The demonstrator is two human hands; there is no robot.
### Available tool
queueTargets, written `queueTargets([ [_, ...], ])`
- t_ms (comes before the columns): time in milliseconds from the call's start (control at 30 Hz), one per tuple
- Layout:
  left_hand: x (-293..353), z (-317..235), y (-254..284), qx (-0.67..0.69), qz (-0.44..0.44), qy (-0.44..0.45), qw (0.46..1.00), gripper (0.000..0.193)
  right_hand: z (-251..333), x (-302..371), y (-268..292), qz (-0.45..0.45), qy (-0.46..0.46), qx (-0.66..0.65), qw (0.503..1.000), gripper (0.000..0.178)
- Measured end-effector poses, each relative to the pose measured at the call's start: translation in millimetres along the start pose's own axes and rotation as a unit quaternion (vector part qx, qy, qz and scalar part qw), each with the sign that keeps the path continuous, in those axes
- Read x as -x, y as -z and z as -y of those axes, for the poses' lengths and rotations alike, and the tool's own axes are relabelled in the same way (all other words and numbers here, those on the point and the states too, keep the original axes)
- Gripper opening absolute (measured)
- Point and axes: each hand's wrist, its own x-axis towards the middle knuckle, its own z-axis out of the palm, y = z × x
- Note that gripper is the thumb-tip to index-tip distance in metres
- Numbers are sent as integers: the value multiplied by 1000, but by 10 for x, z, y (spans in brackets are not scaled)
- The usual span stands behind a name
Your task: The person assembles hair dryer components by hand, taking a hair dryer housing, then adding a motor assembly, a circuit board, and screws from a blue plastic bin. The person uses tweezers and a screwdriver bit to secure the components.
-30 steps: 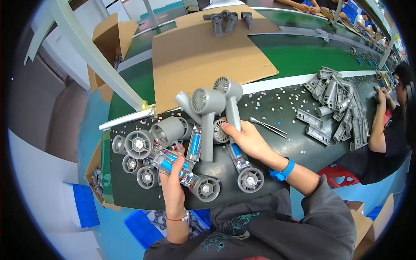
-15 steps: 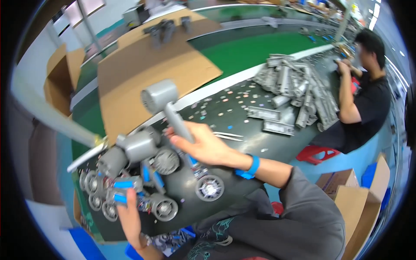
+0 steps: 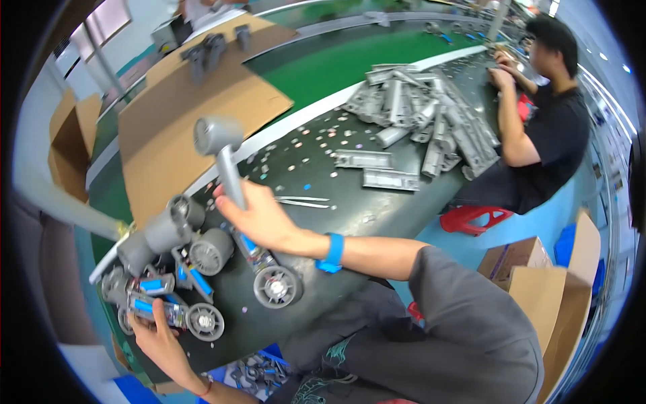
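My right hand [image 3: 261,214] is closed around the handle of a grey handheld fan [image 3: 219,136], its round head raised above the table. Lower left, my left hand [image 3: 160,342] grips an opened fan half [image 3: 173,314] with a blue battery, bare circuitry and a round grille; part of its grip is hidden. Beside it lie several similar fan parts, among them another battery-fitted handle [image 3: 149,285] and grey fan heads [image 3: 211,252]. A separate opened fan [image 3: 276,287] rests below my right wrist.
Tweezers [image 3: 303,201] lie on the dark table [image 3: 336,236] near scattered small chips. A pile of grey handle shells [image 3: 431,111] stands farther right. A cardboard sheet [image 3: 182,128] is at the back left. A co-worker [image 3: 548,128] sits at right, near cardboard boxes [image 3: 538,296].
The view has shifted, moving the scene leftward. My right hand still holds the fan upright. My left fingers have wrapped further round the opened fan half.
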Motion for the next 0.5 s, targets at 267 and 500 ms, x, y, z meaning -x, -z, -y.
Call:
queueTargets([
  [267, 185, -40, 88, -211, -173, -38, 961, 55, 390, 312, 737, 170, 46, 172, 969, 30],
  [500, 560, -1053, -432, -23, 285, -390, 875, 39, 477, 309, 1262, 318, 130, 301, 890, 47],
])
